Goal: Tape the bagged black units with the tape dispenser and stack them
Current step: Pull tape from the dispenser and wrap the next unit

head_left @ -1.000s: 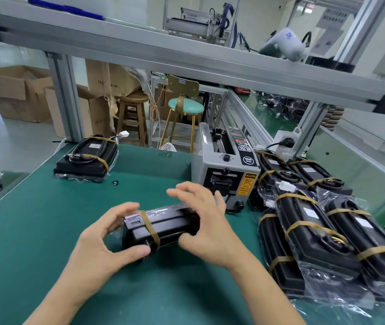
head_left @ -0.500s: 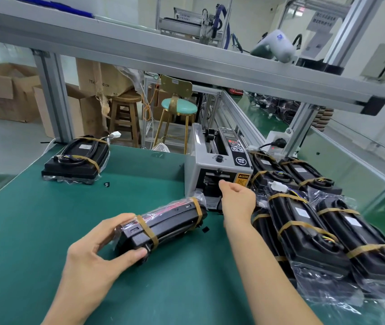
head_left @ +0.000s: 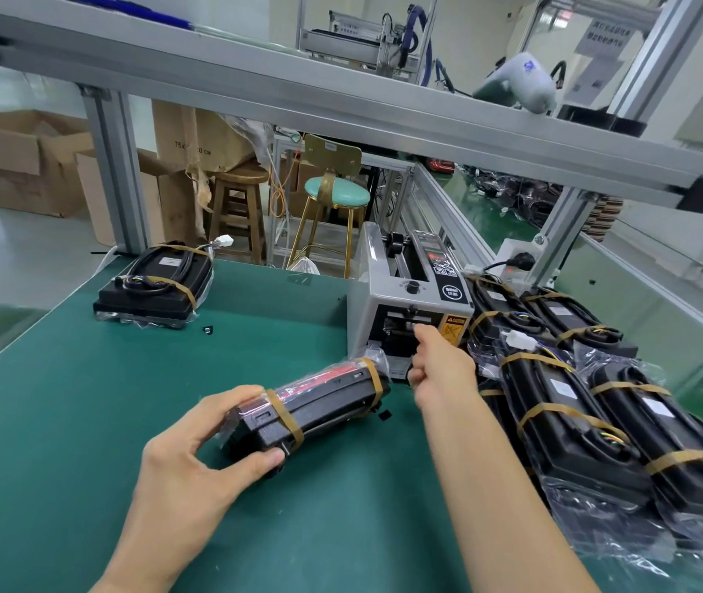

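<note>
1. A bagged unit (head_left: 315, 410) is held on its edge on the green worktop (head_left: 84, 404), near the middle, with its far end just in front of the dispenser (head_left: 409, 301).
2. The near end of this unit is gripped by the left hand (head_left: 195, 468): the fingers are curled over the top and the thumb is pressed against the near face.
3. Two brown tape bands are seen around the unit, one near each end, over the clear bag.
4. The right hand (head_left: 442, 363) is stretched to the dispenser's front opening. Its fingers are curled at the outlet; whether tape is pinched in the grip cannot be told, since the fingertips are hidden behind the hand.
5. The dispenser stands toward the worktop's far edge, right of centre, with a knob and a warning label on its front.
6. A pile of taped units (head_left: 598, 404) is laid along the worktop's right edge, right of the right forearm, reaching back beside the dispenser.
7. One more taped unit (head_left: 155, 284) is laid flat at the far left corner, beside the frame post (head_left: 116, 173).
8. Small black bits (head_left: 208, 330) are seen on the worktop near that unit, and another beside the held unit's far end.
</note>
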Demonstrator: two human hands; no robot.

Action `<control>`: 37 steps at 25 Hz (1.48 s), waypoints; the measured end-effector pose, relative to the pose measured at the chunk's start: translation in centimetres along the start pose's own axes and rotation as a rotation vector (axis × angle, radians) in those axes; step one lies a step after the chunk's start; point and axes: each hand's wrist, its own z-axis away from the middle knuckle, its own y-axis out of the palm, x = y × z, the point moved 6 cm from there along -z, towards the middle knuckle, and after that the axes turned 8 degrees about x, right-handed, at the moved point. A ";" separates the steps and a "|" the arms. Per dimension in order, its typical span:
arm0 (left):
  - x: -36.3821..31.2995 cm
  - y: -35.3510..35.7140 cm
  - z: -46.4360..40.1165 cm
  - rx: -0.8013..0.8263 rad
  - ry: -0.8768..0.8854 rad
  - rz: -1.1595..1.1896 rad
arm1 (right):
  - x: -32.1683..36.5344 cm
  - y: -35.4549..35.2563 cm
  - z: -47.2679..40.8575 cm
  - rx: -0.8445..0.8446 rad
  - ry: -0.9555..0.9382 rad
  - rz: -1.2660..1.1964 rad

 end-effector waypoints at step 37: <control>-2.1 1.6 1.5 -0.179 -0.045 0.017 | -4.0 4.1 12.2 0.521 -0.357 0.569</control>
